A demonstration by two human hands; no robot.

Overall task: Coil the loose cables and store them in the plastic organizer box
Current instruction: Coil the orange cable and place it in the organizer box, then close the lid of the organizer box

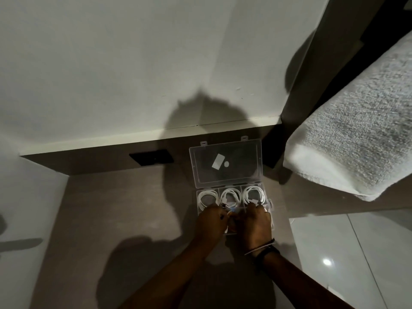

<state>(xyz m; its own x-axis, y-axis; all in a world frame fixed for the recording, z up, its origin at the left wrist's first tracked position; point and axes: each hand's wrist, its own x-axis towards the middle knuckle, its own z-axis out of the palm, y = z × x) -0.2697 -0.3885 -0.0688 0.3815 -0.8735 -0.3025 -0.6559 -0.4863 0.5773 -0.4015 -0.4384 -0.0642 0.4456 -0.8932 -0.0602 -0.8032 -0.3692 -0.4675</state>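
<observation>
Dim desk (111, 219); towel (356, 130) beside organizer box (225, 166); both hands' fingers' grip unclear.

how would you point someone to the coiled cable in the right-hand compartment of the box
Find the clear organizer box with its lid standing open against the wall. Its far row holds three white coils; take the right coil, just beyond the right hand and nearest the hanging white towel.

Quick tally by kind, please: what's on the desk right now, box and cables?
White coiled cables in the box's far row: 3
Clear organizer box, lid open: 1
Hands over the near row, hiding its contents: 2
Total: 6
</observation>
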